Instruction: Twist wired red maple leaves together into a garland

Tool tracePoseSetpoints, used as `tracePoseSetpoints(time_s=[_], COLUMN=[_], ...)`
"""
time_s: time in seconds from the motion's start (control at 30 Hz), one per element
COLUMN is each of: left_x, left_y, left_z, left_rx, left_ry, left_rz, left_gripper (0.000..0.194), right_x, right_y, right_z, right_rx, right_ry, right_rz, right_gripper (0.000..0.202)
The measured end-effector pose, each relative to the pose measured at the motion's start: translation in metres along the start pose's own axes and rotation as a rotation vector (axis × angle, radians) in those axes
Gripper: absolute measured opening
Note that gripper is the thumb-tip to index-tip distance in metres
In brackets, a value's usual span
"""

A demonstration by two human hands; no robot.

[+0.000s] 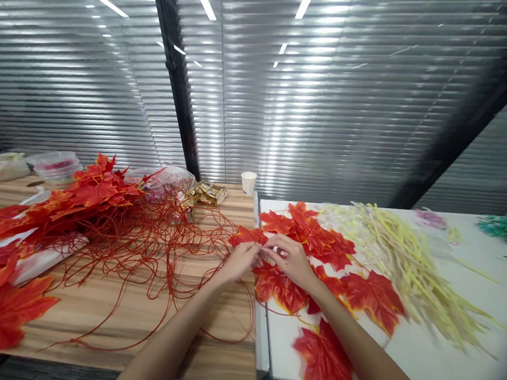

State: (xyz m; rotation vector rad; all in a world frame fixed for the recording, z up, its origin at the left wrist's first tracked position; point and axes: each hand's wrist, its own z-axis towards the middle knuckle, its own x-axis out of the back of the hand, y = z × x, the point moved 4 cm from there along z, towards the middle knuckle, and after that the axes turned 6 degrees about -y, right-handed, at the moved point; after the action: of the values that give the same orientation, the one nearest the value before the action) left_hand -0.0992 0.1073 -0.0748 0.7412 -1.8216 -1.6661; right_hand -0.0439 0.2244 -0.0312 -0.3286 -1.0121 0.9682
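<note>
My left hand [242, 262] and my right hand [289, 259] meet over the seam between two tables. Both have their fingers pinched together at the base of a red maple leaf [248, 235], whose blade sticks out beyond the fingertips. What sits between the fingertips is too small to make out. Several red leaves with yellow edges [374, 296] lie around and under my right hand and forearm. A loose tangle of thin red cord [171, 236] spreads to the left of my left hand, and one strand loops below it.
A heap of red leaves [90, 195] covers the left of the wooden table [137, 327]. Gold wrapping [209, 193] and a paper cup [248, 183] stand at the back. Pale yellow strips [405, 272] and green pieces [505, 230] lie on the white table [454, 370].
</note>
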Motion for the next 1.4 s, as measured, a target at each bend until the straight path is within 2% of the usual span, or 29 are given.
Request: tracePoseSetpoints(time_s=[0.7,1.4], left_x=[-0.001,-0.005], left_y=[0.008,0.012], left_z=[-0.004,-0.006], left_rx=[-0.019,-0.004], left_ry=[0.015,0.012], left_rz=[0.181,0.096], left_gripper=[0.034,0.045], right_x=[-0.004,-0.003], right_y=[0.005,0.005], right_z=[-0.002,-0.002], right_rx=[0.054,0.058], right_ry=[-0.008,0.0], right_rz=[-0.036,-0.03], right_gripper=[0.013,0.014])
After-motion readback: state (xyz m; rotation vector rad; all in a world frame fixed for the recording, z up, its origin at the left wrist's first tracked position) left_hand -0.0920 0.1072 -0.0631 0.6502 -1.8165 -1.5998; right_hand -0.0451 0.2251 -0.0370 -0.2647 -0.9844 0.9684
